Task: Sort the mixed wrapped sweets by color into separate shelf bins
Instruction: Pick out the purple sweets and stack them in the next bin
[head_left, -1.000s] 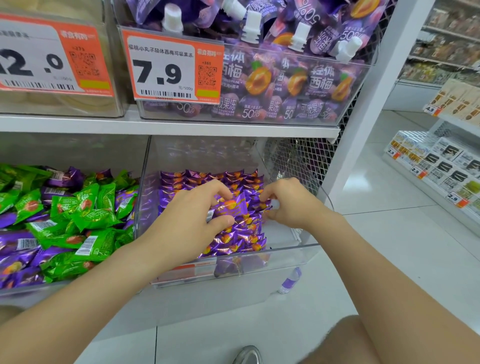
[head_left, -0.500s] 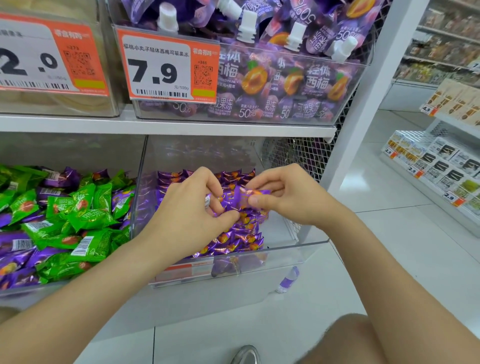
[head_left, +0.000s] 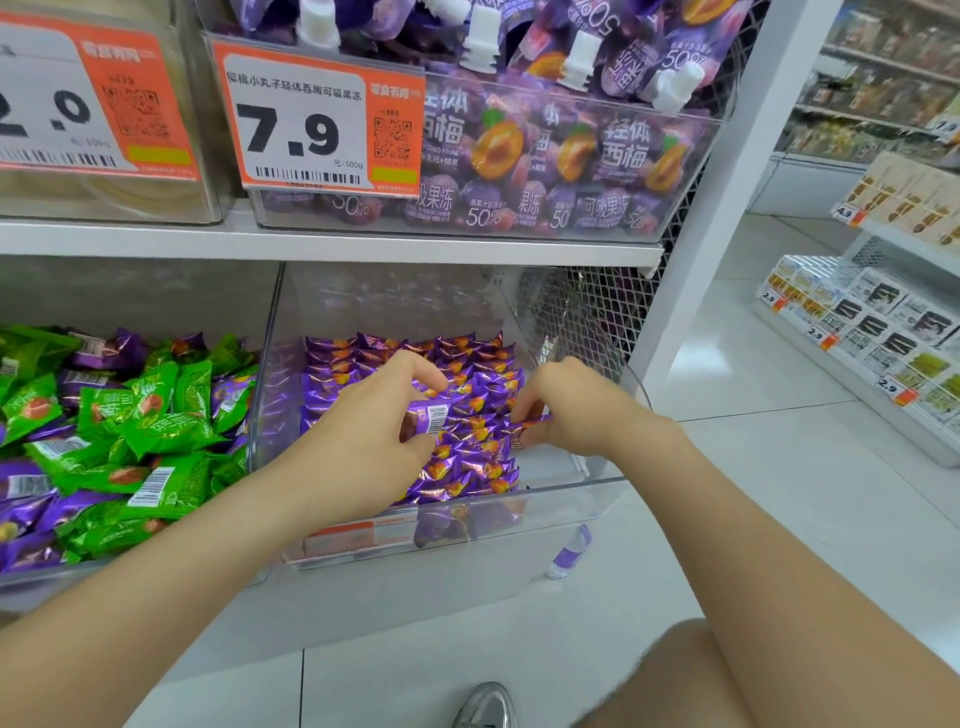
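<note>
Both my hands are inside the clear right-hand bin (head_left: 597, 499), which holds neat rows of purple wrapped sweets (head_left: 467, 462). My left hand (head_left: 363, 431) holds a purple sweet with a barcode (head_left: 428, 418) between thumb and fingers. My right hand (head_left: 571, 410) pinches another purple sweet (head_left: 530, 423) at the right edge of the rows. The left bin (head_left: 41, 574) holds a loose mix of green sweets (head_left: 150, 415) and purple sweets (head_left: 26, 478).
Above, a shelf board (head_left: 332, 244) carries a clear bin of purple spouted jelly pouches (head_left: 561, 156) with an orange 7.9 price tag (head_left: 317, 119). A white upright post (head_left: 727, 182) and wire mesh stand to the right. A small bottle (head_left: 569, 553) lies on the floor.
Both hands have dropped from above the rows down onto them and moved apart. The sweet they held together is now split into one in each hand.
</note>
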